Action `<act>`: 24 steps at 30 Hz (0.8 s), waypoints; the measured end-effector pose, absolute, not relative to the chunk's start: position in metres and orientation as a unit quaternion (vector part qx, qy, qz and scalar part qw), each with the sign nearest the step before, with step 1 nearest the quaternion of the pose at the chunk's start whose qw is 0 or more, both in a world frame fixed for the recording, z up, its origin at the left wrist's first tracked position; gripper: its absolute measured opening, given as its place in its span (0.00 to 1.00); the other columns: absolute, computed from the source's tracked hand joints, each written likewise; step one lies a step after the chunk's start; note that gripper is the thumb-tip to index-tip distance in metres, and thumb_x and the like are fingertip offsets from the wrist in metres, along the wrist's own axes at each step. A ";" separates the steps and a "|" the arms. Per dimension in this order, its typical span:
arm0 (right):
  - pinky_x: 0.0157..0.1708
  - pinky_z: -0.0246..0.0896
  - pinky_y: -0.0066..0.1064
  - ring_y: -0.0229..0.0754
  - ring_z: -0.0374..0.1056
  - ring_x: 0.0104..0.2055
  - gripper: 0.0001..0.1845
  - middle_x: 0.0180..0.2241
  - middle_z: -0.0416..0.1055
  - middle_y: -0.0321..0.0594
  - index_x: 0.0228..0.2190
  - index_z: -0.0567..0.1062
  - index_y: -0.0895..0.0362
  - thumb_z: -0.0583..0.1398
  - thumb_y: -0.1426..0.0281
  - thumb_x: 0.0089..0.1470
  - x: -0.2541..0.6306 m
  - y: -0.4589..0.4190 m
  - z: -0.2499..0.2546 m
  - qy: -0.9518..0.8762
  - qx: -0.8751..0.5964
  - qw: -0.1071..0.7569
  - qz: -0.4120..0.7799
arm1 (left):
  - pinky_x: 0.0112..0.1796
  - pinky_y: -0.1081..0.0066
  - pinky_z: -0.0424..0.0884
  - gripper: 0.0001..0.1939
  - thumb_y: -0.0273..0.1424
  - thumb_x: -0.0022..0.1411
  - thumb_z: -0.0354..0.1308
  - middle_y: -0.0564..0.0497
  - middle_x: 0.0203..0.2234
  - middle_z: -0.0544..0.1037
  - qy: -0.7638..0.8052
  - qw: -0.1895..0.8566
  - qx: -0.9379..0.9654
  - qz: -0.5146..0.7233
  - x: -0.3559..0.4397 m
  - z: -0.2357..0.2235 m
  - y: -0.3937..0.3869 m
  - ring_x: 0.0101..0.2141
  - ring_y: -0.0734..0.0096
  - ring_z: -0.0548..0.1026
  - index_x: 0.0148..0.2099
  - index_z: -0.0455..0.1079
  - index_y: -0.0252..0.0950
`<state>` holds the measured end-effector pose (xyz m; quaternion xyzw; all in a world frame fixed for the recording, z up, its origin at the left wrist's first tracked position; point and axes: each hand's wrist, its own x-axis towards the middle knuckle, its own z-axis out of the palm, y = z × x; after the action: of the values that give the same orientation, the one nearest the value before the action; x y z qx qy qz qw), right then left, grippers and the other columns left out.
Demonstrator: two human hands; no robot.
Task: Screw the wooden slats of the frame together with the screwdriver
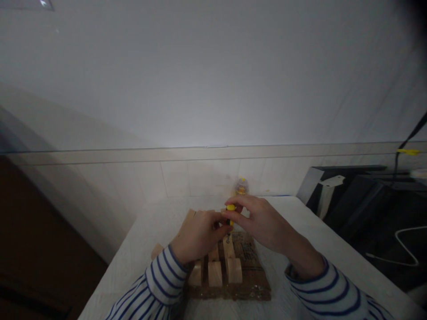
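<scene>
Between the fingertips of both hands is a small yellow-and-black piece [230,207], mostly covered by the fingers, so its kind is unclear. My right hand [258,218] pinches its yellow upper end from the right. From the left, my left hand [203,231] grips its darker lower part. Both hands are over a flat brown cardboard piece [248,253] with dark printing. Light wooden blocks [215,273] with rounded ends lie on the cardboard, partly under my left hand. One wooden strip [229,246] bears a dark mark.
A clear bag or jar with yellow things [241,186] stands at the table's back edge by the wall. Dark flat panels [356,195] and a white cable [413,249] are at the right. The white table [133,262] meets the wall behind. A dark brown surface [40,240] is at left.
</scene>
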<state>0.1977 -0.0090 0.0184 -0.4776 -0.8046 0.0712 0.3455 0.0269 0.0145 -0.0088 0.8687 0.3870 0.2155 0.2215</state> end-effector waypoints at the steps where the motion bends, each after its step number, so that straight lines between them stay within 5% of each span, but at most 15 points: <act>1: 0.32 0.59 0.31 0.40 0.67 0.31 0.11 0.29 0.72 0.38 0.35 0.73 0.56 0.56 0.63 0.54 0.198 -0.009 0.019 -0.805 -0.478 0.345 0.071 | 0.28 0.75 0.62 0.12 0.35 0.60 0.50 0.52 0.26 0.75 0.383 0.225 0.870 0.216 0.027 -0.009 0.015 0.26 0.72 0.70 0.40 0.72 0.38; 24: 0.31 0.58 0.30 0.39 0.66 0.30 0.10 0.27 0.71 0.36 0.30 0.71 0.55 0.56 0.62 0.54 0.197 -0.009 0.018 -0.805 -0.478 0.345 0.069 | 0.30 0.73 0.64 0.14 0.38 0.57 0.52 0.51 0.27 0.77 0.406 0.223 0.855 0.232 0.031 -0.014 0.015 0.27 0.69 0.71 0.40 0.74 0.36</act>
<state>0.1966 -0.0089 0.0175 -0.4781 -0.8048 0.0686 0.3450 0.0307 0.0150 -0.0139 0.8550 0.4065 0.2322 0.2233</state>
